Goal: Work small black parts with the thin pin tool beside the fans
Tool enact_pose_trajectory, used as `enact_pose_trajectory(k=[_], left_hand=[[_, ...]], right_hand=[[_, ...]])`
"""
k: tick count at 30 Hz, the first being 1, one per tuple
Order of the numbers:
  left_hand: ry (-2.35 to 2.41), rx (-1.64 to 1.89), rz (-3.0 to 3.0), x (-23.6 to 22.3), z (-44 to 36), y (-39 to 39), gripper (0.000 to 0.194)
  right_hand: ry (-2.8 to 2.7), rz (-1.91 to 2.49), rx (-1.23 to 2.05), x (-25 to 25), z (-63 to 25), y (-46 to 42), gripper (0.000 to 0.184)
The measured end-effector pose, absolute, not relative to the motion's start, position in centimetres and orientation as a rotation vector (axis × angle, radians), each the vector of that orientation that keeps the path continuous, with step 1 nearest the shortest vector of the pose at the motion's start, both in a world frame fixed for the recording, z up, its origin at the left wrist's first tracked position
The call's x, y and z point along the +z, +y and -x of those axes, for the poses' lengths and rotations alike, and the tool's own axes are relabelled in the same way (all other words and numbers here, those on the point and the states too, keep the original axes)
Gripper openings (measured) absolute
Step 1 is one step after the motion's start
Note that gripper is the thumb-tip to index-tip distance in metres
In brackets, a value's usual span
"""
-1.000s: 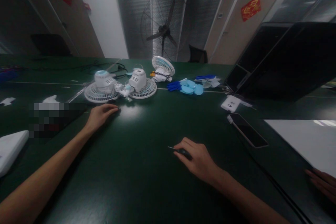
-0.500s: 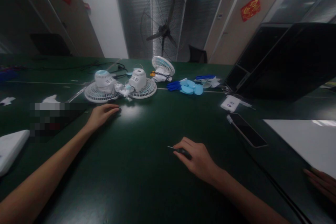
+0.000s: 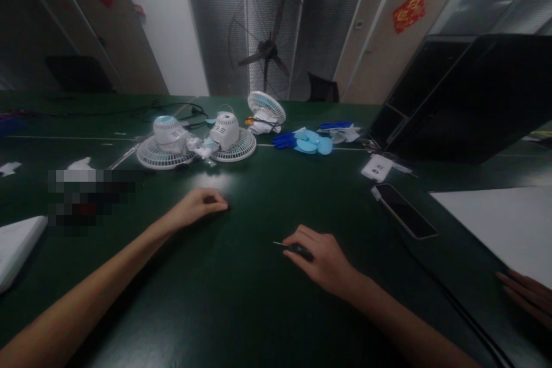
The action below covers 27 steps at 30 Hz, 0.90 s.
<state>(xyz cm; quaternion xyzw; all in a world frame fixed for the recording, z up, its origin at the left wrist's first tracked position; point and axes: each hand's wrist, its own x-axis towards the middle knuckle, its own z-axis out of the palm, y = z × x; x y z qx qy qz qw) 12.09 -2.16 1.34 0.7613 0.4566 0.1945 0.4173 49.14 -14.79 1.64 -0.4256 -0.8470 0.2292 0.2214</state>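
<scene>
In the head view, your right hand grips a screwdriver just above or on the table, its tip pointing left; you can't tell which. Your left hand has thumb and fingertips pinched on a dark bit, too small to make out. Beyond that hand, two fans lie grille-down side by side, with a third fan tilted behind them. Blue blades lie to their right. A phone rests right of your right hand, near a white box. Another person's hand is at the far right.
</scene>
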Motion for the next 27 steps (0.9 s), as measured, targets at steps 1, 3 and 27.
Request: enact_pose_trajectory(k=[1,3,27], left_hand=[[1.081,0.501,-1.935,1.2,-14.1,-3.4,0.030],[0.948,0.517,-2.014,0.9,-17.8,-6.0,0.026],[0.818,0.497,-2.192,0.7,-21.8,-10.9,0.026]], right_hand=[[-2.347,1.177,0.633,1.6,-49.1,-14.8,0.015],[-2.362,1.178,0.629,1.6,-49.2,-14.9,0.017],[-2.358,1.119,0.660,1.4,-49.2,-15.0,0.009]])
